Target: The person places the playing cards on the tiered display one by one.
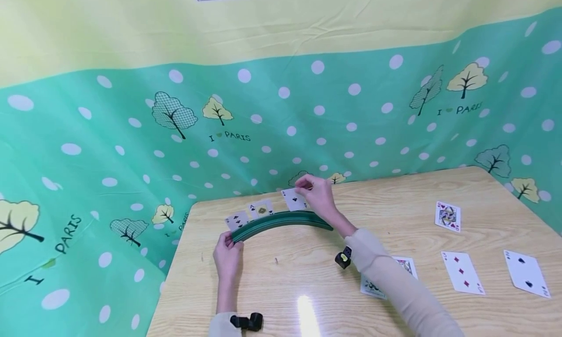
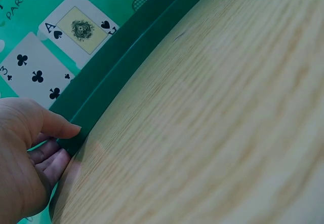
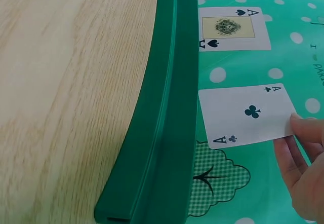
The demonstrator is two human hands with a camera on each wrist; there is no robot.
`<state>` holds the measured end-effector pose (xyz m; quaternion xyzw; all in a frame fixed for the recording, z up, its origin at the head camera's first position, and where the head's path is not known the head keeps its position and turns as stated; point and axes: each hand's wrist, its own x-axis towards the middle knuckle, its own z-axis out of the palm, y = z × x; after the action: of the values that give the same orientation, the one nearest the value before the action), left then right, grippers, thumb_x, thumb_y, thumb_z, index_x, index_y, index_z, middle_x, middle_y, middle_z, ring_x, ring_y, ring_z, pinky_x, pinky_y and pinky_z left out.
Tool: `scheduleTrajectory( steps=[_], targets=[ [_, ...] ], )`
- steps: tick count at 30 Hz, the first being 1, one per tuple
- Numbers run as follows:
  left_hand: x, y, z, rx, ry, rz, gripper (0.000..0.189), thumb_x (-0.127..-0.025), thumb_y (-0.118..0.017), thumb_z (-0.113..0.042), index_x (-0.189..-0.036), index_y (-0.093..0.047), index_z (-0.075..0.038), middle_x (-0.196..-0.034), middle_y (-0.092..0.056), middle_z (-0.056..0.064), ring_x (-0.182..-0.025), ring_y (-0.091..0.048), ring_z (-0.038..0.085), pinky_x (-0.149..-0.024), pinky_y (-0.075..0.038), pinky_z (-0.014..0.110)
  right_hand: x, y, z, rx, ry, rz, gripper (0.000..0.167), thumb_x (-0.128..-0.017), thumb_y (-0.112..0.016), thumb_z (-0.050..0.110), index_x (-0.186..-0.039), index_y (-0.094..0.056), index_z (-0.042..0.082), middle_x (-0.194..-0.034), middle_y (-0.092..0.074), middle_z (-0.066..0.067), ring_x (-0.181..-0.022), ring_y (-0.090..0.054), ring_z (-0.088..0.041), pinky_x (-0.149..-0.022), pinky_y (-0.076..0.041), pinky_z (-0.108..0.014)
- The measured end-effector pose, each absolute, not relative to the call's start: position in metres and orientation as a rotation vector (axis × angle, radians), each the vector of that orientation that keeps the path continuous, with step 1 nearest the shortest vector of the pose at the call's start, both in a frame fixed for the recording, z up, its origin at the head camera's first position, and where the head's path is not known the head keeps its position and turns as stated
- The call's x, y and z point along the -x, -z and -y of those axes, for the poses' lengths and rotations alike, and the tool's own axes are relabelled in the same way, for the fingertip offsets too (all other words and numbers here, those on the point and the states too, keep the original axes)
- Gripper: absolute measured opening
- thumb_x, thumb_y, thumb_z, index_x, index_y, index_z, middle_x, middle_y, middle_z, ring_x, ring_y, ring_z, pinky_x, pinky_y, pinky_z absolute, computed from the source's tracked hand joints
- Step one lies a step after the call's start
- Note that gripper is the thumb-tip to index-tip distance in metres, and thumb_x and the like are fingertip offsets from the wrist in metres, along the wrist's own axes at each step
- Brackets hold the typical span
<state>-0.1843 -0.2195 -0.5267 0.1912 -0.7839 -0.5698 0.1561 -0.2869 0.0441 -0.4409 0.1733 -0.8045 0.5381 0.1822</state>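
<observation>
A curved green card holder (image 1: 276, 220) arcs across the far left part of the table. My left hand (image 1: 227, 256) grips its left end, thumb (image 2: 66, 128) on the near face and fingers around the end. Two playing cards stand in the holder: a three of clubs (image 2: 36, 74) nearest the left hand, then an ace of spades (image 3: 228, 27). Farther right, my right hand (image 1: 319, 196) pinches an ace of clubs (image 3: 248, 120) between thumb and fingers by its top edge. That card's bottom edge is right at the holder's back edge.
On the table's right lie a red face card (image 1: 448, 216), a three of diamonds (image 1: 464, 272) and a two of spades (image 1: 527, 273). My right forearm partly hides another face card (image 1: 373, 289). A green patterned curtain (image 1: 263, 171) hangs along the wooden table's (image 1: 281, 278) back edge.
</observation>
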Motion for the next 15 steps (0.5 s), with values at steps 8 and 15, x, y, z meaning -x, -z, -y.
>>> scheduleTrajectory(
  steps=[8, 15],
  targets=[
    [0.184, 0.526, 0.22, -0.55, 1.63, 2.245, 0.044, -0.091, -0.061, 0.008, -0.135, -0.055, 0.012, -0.13, -0.06, 0.033, -0.125, -0.059, 0.045, -0.109, -0.05, 0.048, 0.288, 0.445, -0.04, -0.505, -1.5, 2.272, 0.009, -0.087, -0.08, -0.002, -0.093, -0.076, 0.003, -0.088, -0.076, -0.008, -0.081, -0.071, -0.022, -0.072, -0.061, -0.031],
    [0.184, 0.526, 0.221, -0.545, 1.637, 2.245, 0.045, -0.091, -0.062, 0.008, -0.135, -0.055, 0.012, -0.13, -0.06, 0.033, -0.124, -0.059, 0.044, -0.108, -0.051, 0.047, 0.289, 0.452, -0.037, -0.52, -1.533, 2.283, 0.009, -0.088, -0.079, -0.004, -0.095, -0.076, 0.001, -0.089, -0.075, -0.008, -0.082, -0.069, -0.021, -0.073, -0.06, -0.03]
  ],
)
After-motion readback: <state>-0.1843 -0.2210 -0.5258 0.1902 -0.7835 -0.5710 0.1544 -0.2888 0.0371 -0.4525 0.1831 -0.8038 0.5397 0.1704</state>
